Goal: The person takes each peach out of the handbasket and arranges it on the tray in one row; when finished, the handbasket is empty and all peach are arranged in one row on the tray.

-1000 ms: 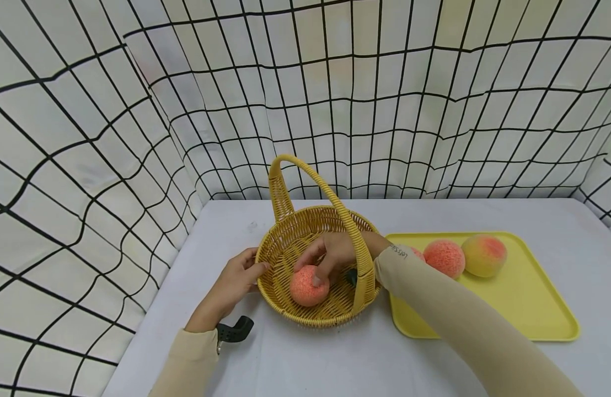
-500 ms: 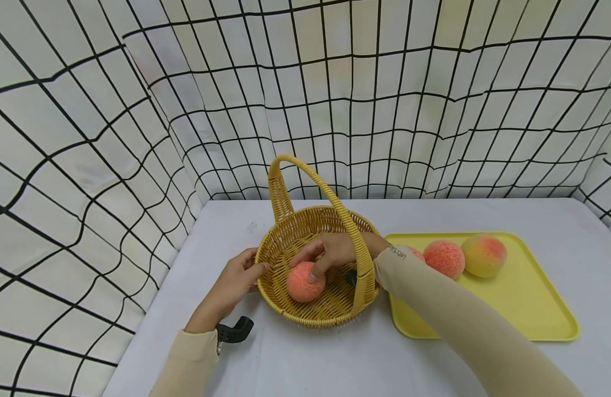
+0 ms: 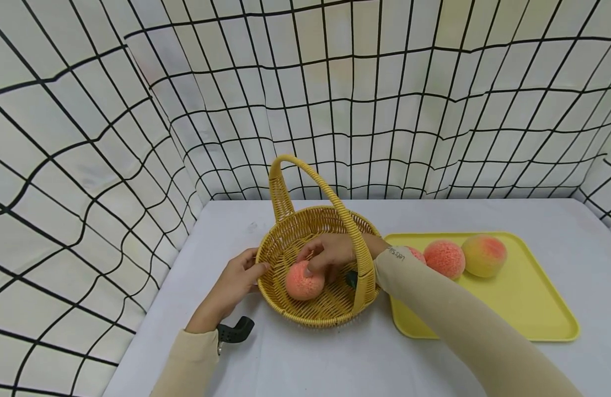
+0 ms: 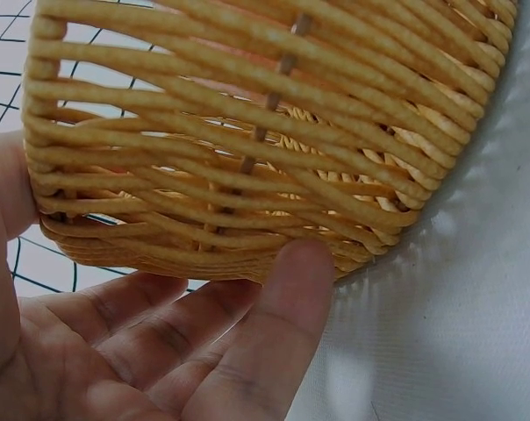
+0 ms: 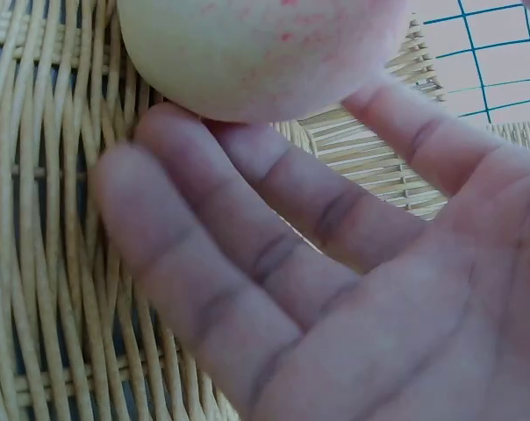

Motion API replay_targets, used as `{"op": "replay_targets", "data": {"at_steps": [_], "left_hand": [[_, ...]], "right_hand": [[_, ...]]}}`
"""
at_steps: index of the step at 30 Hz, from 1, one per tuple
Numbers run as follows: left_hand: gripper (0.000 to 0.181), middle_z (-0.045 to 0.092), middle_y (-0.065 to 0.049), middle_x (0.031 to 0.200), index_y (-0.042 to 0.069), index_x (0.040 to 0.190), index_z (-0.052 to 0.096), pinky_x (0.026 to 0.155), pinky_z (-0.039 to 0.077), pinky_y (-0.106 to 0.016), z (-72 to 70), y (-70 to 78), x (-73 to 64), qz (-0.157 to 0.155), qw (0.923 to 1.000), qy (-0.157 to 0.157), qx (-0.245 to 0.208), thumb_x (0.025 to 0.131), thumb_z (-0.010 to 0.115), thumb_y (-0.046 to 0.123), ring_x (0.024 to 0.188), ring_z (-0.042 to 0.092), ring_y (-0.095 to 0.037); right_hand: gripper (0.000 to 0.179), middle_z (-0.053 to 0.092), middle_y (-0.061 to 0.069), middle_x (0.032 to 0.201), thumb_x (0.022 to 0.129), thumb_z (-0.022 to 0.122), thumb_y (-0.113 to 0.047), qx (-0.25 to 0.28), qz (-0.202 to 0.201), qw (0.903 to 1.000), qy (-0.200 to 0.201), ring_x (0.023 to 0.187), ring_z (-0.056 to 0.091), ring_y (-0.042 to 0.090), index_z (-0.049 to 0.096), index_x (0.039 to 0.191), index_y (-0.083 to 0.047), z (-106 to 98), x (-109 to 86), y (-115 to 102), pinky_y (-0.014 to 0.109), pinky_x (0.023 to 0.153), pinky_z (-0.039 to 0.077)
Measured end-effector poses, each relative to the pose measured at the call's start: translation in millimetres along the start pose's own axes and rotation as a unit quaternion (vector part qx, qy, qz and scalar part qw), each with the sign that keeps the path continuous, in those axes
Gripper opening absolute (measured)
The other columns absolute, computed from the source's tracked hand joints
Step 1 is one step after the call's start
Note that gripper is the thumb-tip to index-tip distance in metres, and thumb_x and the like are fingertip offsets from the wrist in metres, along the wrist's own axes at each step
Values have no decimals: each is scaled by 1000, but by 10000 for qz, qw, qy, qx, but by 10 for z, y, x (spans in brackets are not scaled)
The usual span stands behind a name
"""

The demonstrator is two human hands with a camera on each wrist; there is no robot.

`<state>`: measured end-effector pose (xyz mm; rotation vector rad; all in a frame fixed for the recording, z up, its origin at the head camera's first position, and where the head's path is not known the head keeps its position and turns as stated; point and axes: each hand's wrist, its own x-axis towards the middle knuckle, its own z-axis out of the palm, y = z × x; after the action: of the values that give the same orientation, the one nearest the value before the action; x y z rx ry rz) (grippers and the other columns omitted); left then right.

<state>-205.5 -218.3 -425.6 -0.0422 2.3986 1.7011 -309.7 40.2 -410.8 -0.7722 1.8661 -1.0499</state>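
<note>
A round yellow wicker basket [image 3: 330,318] with a tall arched handle stands on the white table. At its left side my left hand [image 3: 236,281] grips the rim, thumb on top. The left wrist view shows the fingers [image 4: 274,324] of that hand against the outside of the weave. My right hand [image 3: 332,251] reaches under the handle into the basket and pinches a coral-pink toy peach [image 3: 301,285] low over the woven floor. Seen from the right wrist, the underside of the peach [image 5: 256,61] is pale, and the lower fingers are loosely extended beneath it.
Right of the basket lies a yellow tray [image 3: 524,320]. It bears a rough pink fruit [image 3: 444,259], a yellow-red peach [image 3: 484,255] and another pink fruit [image 3: 417,253] partly hidden by the right sleeve. White cloth walls with black netting [image 3: 335,99] surround the table.
The right hand and the toy peach have shifted slightly left and toward the back inside the basket. The left hand and the basket have stayed in place.
</note>
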Motion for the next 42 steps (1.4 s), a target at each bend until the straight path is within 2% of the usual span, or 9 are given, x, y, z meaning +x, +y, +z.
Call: {"op": "replay_targets", "data": {"at_steps": [3,6,9,13,17,22,29,35,42], "left_hand": [[54,57,-25,145,-1,155,41,87,62,-41,-4,-4,4,30,9999,-76,-78,106,55,19,118,67,-32],[55,56,-26,146,-2,155,41,88,62,-41,-8,-2,13,53,9998,-120,-142,106,54,18,118,66,-32],[54,57,-26,146,-2,155,41,88,62,-41,-7,3,17,59,9998,-113,-143,106,54,17,118,66,-32],[53,57,-26,145,-2,154,42,88,62,-42,-3,8,13,29,9999,-71,-73,106,54,18,118,66,-32],[53,57,-26,146,-1,154,43,89,62,-43,1,9,10,12,10000,-34,-31,106,55,18,119,66,-33],[53,57,-25,145,-1,154,43,88,62,-43,2,14,8,-3,10000,-15,-4,106,55,18,118,67,-33],[53,57,-26,145,-1,154,43,89,62,-43,1,16,7,0,10000,-30,-17,106,55,18,118,67,-33],[53,57,-26,145,-1,154,42,89,62,-44,-2,2,7,-8,10000,-43,-40,106,55,19,119,66,-34],[54,57,-25,146,-1,155,42,89,62,-43,-12,-6,9,-7,10000,-50,-8,107,55,20,120,66,-34]], "right_hand": [[46,72,1,116,90,70,-32,-142,-49,9997,177,92,69,16,69,134,-16,-20,-6,9,37,74,63],[46,71,0,124,93,66,-27,-130,-329,9990,274,98,66,15,69,137,-12,-43,-16,1,36,78,62],[42,70,-1,131,97,63,-18,84,-488,9982,327,102,64,15,69,138,-11,-59,-36,-17,36,76,61],[40,69,1,132,98,59,-11,426,-415,9977,318,103,65,17,70,137,-9,-54,-63,-36,37,69,63],[42,70,4,128,94,69,-10,561,-332,9975,270,101,67,19,71,135,-10,-46,-54,-34,37,68,64],[54,71,4,121,79,87,-8,298,-340,9988,164,98,67,20,73,131,-15,-48,-14,-20,37,71,63],[60,70,3,120,77,85,-5,23,-482,9988,28,104,64,19,69,134,-14,-58,29,12,34,82,61],[60,71,1,121,77,84,-9,-277,-670,9974,58,109,62,18,68,134,-12,-66,46,28,31,92,56],[59,71,2,117,77,82,-14,-597,-810,9946,239,107,62,16,68,134,-9,-73,14,12,29,93,54]]}}
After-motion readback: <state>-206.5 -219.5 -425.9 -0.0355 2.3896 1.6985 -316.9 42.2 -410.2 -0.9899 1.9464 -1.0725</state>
